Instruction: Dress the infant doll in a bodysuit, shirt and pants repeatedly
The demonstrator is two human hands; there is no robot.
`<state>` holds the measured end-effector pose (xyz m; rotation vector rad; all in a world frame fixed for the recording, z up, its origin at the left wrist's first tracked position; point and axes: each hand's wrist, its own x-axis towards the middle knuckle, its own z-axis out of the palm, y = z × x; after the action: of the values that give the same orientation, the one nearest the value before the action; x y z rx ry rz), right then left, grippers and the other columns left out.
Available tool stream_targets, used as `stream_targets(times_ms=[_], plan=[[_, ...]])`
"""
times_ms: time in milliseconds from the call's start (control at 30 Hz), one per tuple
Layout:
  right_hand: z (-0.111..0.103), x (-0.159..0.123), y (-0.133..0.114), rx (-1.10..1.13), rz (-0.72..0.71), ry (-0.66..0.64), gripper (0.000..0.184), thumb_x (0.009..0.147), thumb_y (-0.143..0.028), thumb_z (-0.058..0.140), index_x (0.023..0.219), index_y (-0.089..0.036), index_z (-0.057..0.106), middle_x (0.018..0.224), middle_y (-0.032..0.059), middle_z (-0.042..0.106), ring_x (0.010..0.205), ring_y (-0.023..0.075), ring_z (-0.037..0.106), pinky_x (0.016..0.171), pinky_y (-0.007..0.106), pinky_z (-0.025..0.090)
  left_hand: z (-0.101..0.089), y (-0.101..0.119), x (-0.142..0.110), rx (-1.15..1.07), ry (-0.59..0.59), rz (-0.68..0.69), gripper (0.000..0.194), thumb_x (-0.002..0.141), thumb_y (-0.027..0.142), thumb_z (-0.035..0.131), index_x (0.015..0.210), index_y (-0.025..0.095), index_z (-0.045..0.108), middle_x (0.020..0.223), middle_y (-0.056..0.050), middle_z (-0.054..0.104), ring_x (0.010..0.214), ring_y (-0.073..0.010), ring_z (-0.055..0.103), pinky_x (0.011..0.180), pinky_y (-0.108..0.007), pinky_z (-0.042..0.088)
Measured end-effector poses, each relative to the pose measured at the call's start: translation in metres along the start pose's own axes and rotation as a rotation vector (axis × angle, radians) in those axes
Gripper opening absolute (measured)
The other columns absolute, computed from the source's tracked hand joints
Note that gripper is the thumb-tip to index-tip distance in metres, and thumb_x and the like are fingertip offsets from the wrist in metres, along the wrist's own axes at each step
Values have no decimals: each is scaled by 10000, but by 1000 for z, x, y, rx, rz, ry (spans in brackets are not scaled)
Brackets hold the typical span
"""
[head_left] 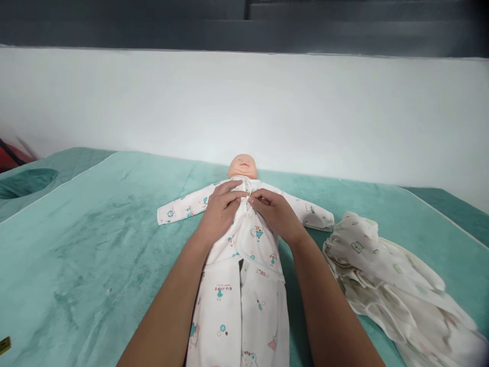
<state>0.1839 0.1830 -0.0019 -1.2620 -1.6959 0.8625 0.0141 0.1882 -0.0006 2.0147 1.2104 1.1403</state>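
Note:
A baby doll (243, 166) lies on its back on a teal blanket (95, 244), head away from me, arms spread. It wears a white printed romper (244, 300). My left hand (219, 209) and my right hand (273, 211) meet on the doll's upper chest. Both pinch the romper's front edges just below the neck, fingers curled together. The romper's front stands slightly apart near the waist.
A crumpled white printed cloth (389, 285) lies on the blanket to the right of the doll. A white wall (267, 112) runs behind the bed. A dark teal pillow (23, 181) sits at the far left.

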Motion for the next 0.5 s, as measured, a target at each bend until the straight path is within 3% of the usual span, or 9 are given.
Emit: stream_targets(times_ms=[367, 500], plan=[[19, 1, -8, -161, 94, 234, 175, 830, -319, 506, 706, -208, 562, 638, -37, 515, 638, 135, 441, 630, 274, 320, 2, -2, 2, -54, 25, -56, 217, 881, 175, 468, 904, 242, 674, 1351, -1, 574, 1292, -190, 459, 1136, -389, 309], [18, 1, -6, -76, 133, 298, 163, 788, -315, 539, 671, -201, 537, 632, -37, 519, 640, 129, 450, 633, 266, 335, -1, 2, 0, -153, 33, -136, 151, 853, 188, 519, 834, 236, 661, 1348, 0, 572, 1262, -220, 494, 1070, -393, 381]])
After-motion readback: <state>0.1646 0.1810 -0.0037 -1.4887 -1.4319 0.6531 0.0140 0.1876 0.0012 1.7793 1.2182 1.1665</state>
